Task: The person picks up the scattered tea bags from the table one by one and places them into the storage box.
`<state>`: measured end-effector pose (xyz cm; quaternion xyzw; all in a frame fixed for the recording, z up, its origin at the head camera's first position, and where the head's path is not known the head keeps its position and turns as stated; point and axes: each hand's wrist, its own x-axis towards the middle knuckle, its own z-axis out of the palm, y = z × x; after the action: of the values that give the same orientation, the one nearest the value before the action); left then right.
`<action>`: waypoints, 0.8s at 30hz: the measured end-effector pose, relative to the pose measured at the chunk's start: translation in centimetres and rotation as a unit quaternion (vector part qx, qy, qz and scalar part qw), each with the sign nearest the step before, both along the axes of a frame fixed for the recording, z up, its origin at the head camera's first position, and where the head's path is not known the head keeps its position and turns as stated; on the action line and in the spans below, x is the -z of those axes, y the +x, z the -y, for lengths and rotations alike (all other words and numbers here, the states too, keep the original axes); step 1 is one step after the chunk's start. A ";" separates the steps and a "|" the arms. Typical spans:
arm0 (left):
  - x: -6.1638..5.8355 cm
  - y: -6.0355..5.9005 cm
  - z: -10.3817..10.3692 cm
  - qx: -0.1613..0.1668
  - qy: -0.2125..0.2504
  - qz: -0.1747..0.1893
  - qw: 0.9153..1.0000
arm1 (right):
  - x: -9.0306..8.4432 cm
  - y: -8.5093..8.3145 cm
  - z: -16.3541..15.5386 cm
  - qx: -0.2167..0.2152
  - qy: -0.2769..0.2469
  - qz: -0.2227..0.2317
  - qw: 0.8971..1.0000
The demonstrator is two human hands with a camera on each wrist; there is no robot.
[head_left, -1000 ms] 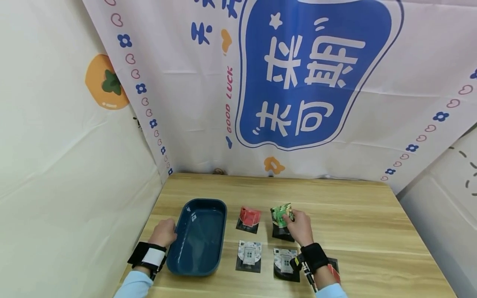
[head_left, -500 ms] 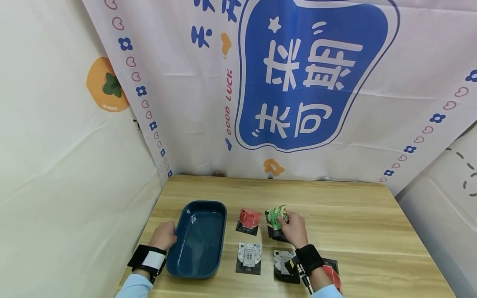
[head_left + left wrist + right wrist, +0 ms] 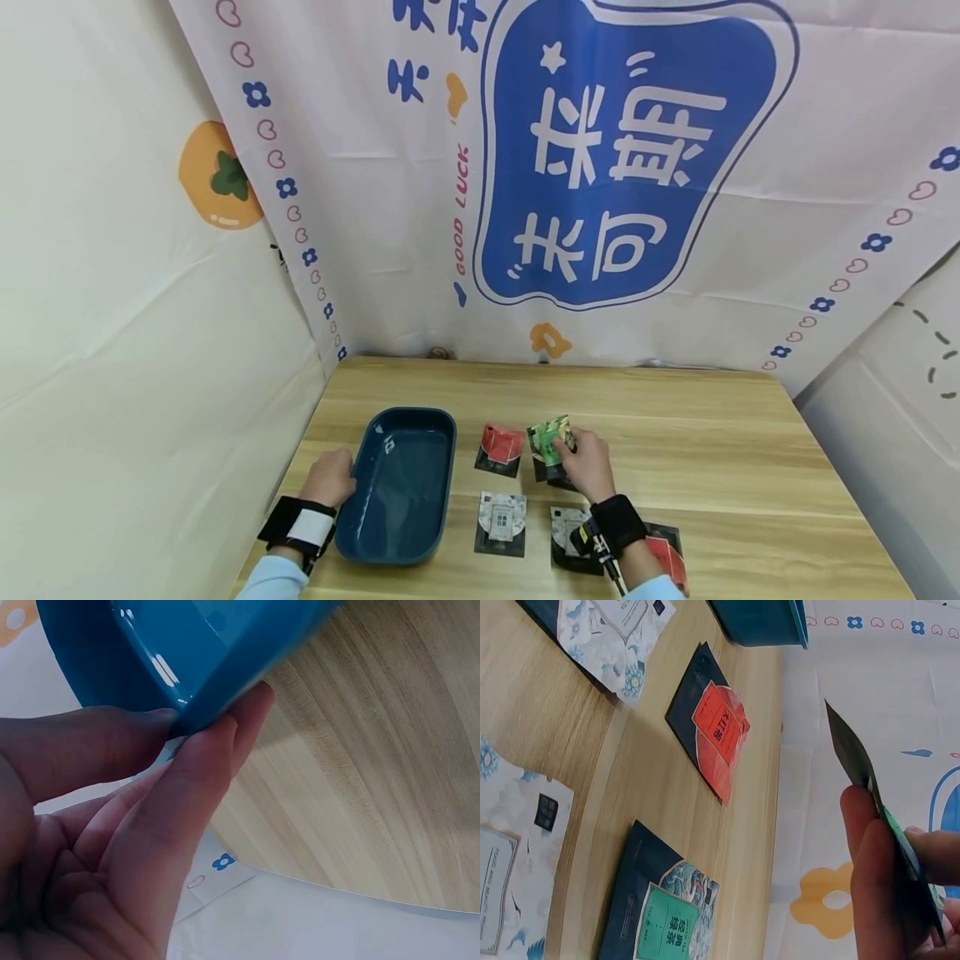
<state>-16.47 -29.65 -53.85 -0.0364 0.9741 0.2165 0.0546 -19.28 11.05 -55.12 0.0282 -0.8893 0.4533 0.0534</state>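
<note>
My left hand (image 3: 327, 477) pinches the left rim of a dark blue rectangular tray (image 3: 405, 492), thumb inside and fingers outside in the left wrist view. To the tray's right, my right hand (image 3: 591, 465) pinches a green-and-black tea sachet (image 3: 542, 443) between thumb and fingers. The right wrist view shows this sachet edge-on and raised off the table. Beneath it lies another sachet with a green label (image 3: 667, 922), mostly hidden in the head view. A red tea sachet (image 3: 501, 448) lies flat between the tray and the right hand.
Two white-and-black sachets lie nearer the front, one on the left (image 3: 501, 523) and one partly under the right wrist (image 3: 570, 542). Another red sachet (image 3: 666, 557) sits beside the right forearm. A printed cloth (image 3: 420, 250) hangs behind the wooden table (image 3: 712, 467).
My right hand has shifted left with the green sachet, towards the red one. The left hand keeps its hold on the tray rim. The head view has tilted slightly upward.
</note>
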 end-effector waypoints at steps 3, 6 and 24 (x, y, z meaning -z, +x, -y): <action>0.1 0.0 -0.1 0.000 -0.007 0.001 1.000 | 0.1 0.1 0.3 0.002 -0.001 0.003 1.000; 0.1 0.0 -0.2 -0.003 -0.011 0.007 1.000 | 0.2 0.2 0.6 0.004 0.001 0.007 1.000; -0.2 0.0 -0.1 -0.010 -0.003 0.012 1.000 | 0.7 0.0 1.7 -0.008 -0.013 0.015 1.000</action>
<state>-16.45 -29.58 -53.67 -0.0494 0.9735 0.2140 0.0643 -19.31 9.40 -55.81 0.0280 -0.8839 0.4654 0.0362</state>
